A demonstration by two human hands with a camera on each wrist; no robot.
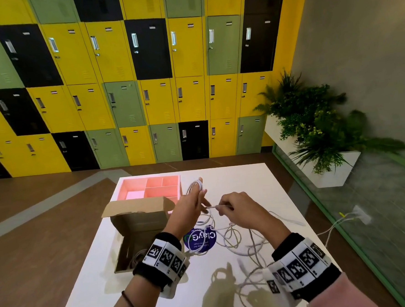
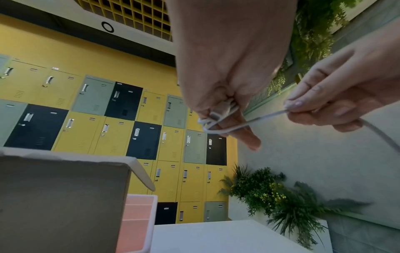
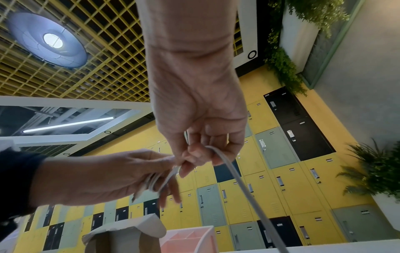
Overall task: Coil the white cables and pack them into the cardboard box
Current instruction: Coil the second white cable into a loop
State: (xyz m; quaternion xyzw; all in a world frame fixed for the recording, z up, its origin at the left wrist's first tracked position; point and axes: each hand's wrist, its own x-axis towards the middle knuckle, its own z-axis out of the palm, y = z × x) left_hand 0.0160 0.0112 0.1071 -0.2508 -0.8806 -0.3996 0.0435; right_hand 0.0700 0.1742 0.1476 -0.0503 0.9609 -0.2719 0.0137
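Observation:
A white cable (image 1: 213, 207) runs taut between my two hands above the white table (image 1: 258, 188). My left hand (image 1: 197, 198) has several loops of it wound round its straight fingers, and the thumb pins the plug end (image 2: 225, 107) against them. My right hand (image 1: 223, 205) pinches the cable (image 3: 238, 181) between thumb and fingertips just to the right. The remaining cable lies in loose tangles (image 1: 237, 242) on the table beneath. The open cardboard box (image 1: 139, 222) stands to the left, a coiled cable (image 1: 135, 258) inside it.
A pink compartment tray (image 1: 151, 187) sits behind the box. A round blue sticker (image 1: 199, 239) lies under the loose cable. A white planter with greenery (image 1: 314, 134) stands to the right, coloured lockers (image 1: 145, 85) behind. Another cable leads to a floor socket (image 1: 361, 214).

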